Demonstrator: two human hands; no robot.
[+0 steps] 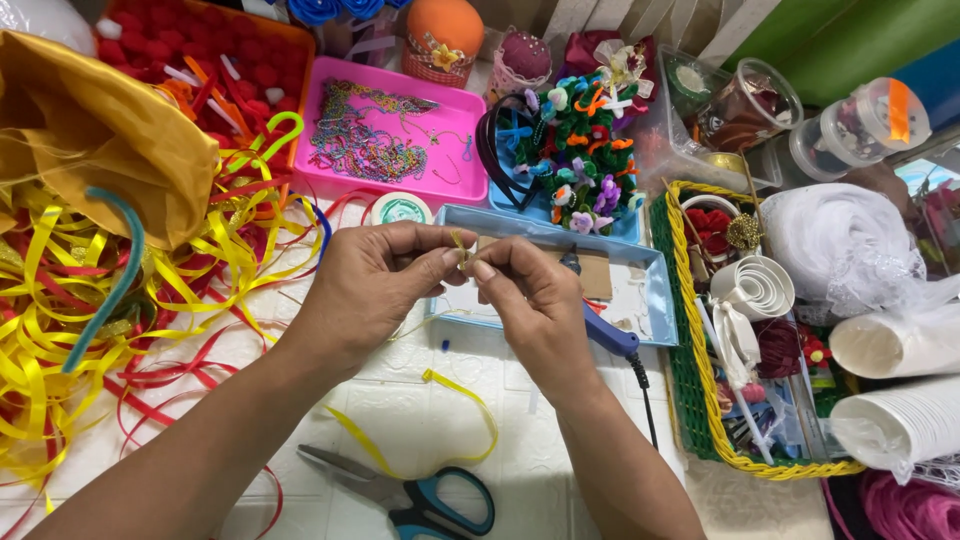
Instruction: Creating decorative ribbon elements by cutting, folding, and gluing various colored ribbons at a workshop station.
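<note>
1. White tabletop [450, 420] nearest me: teal-handled scissors [430, 500] and a loose yellow ribbon loop [470, 410].
2. Above them, left hand [375, 275] and right hand [530, 300] meet fingertip to fingertip, both pinched shut on a small yellow ribbon piece [462, 250]; it stands upright between the two grips, equally near each.
3. Beyond lie a blue tray [650, 310], then a pink tray [390, 130].

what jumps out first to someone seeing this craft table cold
Both hands, left hand and right hand, meet at centre, pinching a small yellow ribbon piece. A heap of yellow and red ribbons spills across the left side. Scissors lie at the bottom, and a pink tray of chains sits behind.
</note>
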